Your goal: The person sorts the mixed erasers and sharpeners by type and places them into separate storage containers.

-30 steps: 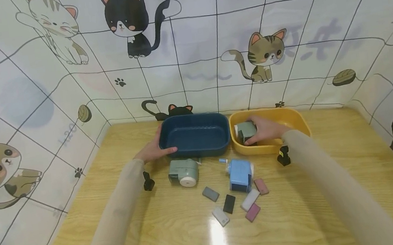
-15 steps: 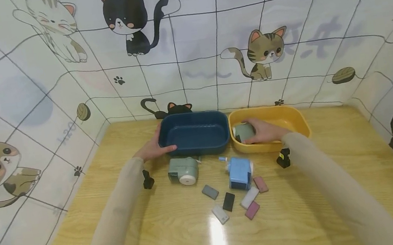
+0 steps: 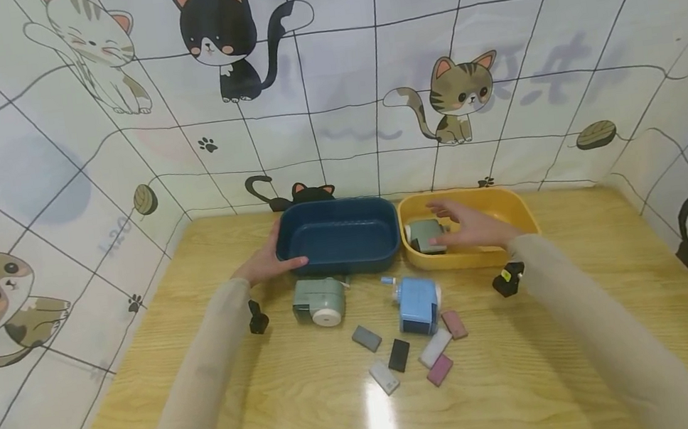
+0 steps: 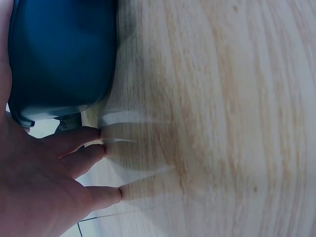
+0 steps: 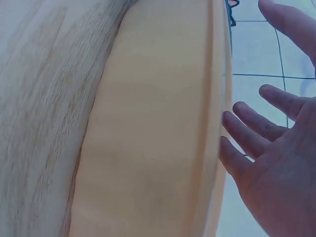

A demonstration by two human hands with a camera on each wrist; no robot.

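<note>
My right hand point(image 3: 475, 228) hovers over the yellow bin point(image 3: 430, 262) with its fingers spread. Beneath its thumb and fingers a grey-green crank pencil sharpener point(image 3: 425, 236) lies in the bin's left end. In the right wrist view the hand point(image 5: 276, 153) is beside the bin's rim, holding nothing. My left hand point(image 3: 262, 263) is at the left end of the dark blue bin point(image 3: 344, 265), its thumb along the front corner. From the left wrist, straight fingers point(image 4: 81, 160) reach down to the table beside the blue bin point(image 4: 59, 59).
Before the bins stand another grey-green pencil sharpener point(image 3: 318, 301) and a light blue one point(image 3: 418, 303) with its crank pointing left. Several small eraser-like blocks lie nearer, among them a black one point(image 3: 398, 355) and a grey one point(image 3: 367, 338). A cat-print cloth hangs behind.
My right hand has let go of the grey-green sharpener, which now rests in the yellow bin, and its fingers have opened and drawn slightly right. The left hand has stayed put.
</note>
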